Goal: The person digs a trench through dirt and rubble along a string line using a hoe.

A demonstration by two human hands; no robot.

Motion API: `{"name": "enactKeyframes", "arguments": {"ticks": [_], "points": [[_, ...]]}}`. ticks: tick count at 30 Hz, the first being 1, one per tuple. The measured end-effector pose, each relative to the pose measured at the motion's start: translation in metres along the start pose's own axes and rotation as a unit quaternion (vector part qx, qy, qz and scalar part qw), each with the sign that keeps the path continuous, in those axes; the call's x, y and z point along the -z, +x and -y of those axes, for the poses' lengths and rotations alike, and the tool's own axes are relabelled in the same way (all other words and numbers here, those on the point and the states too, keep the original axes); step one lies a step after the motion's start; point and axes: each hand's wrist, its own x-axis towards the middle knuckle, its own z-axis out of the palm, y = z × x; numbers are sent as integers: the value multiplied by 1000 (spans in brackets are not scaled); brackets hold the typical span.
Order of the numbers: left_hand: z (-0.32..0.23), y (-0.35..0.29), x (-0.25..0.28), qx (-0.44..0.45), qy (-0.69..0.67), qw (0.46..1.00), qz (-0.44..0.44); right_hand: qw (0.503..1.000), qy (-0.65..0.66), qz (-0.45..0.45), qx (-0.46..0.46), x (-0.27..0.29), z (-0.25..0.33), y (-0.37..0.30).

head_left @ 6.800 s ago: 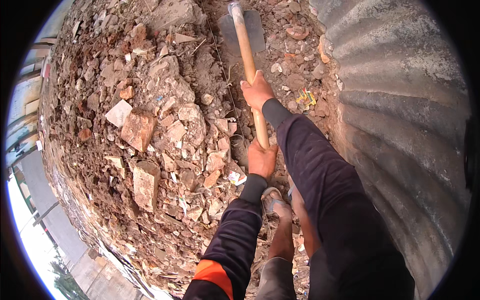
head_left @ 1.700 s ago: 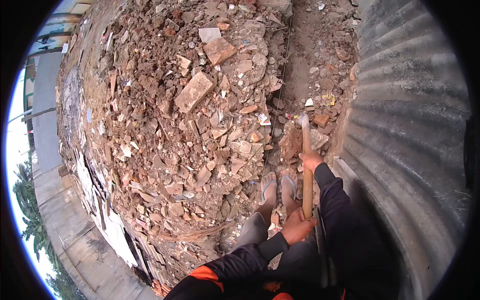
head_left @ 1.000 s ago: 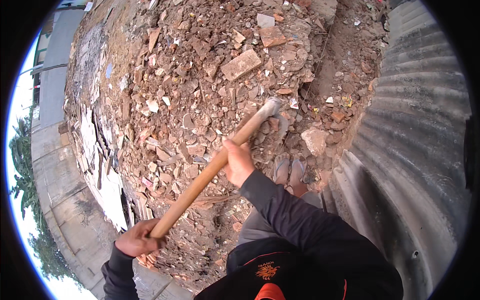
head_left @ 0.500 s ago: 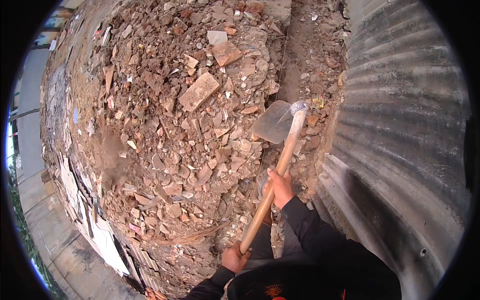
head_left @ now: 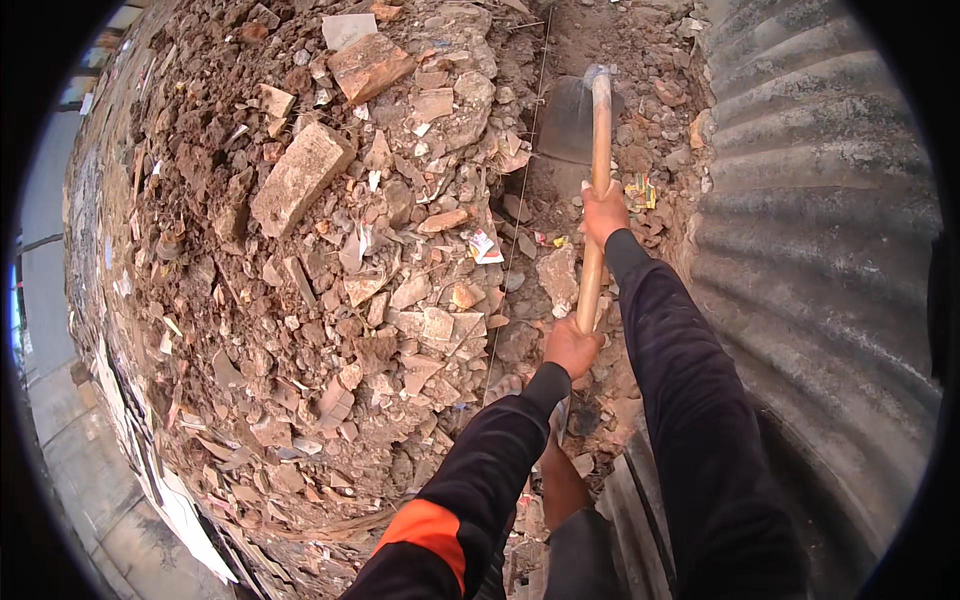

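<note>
Both hands grip the wooden handle of a hoe [head_left: 602, 140]. My left hand [head_left: 572, 348] wraps round the lower end of the handle. Farther up, my right hand [head_left: 605, 214] is closed round the middle of it. The hoe's broad grey metal blade [head_left: 566, 120] is at the far end, low over the soil of a narrow trench [head_left: 640, 40]; whether its edge touches the soil I cannot tell. A crumpled yellow and green wrapper [head_left: 642, 191] lies just right of my right hand.
Left of the trench rises a mound of rubble [head_left: 300, 330] with a large brick [head_left: 303, 178] and a reddish brick block [head_left: 370, 68]. A thin string [head_left: 522, 190] runs along the trench edge. Grey corrugated sheeting [head_left: 810, 220] walls the right side. My leg [head_left: 565, 485] shows below.
The hoe has moved forward, away from me, down the trench, and its handle stands more upright in the picture. Both arms have stretched out, and the view has shifted.
</note>
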Motion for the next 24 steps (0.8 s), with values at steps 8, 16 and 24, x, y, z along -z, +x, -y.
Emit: {"name": "enactKeyframes", "arguments": {"ticks": [8, 16, 24], "points": [[-1, -160, -23, 245, -176, 953, 6, 976, -188, 93, -67, -8, -55, -126], [33, -147, -17, 198, 40, 979, -16, 975, -176, 85, -109, 1, -41, -135], [52, -231, -2, 215, -99, 971, 23, 976, -202, 56, -67, -26, -95, -210]]}}
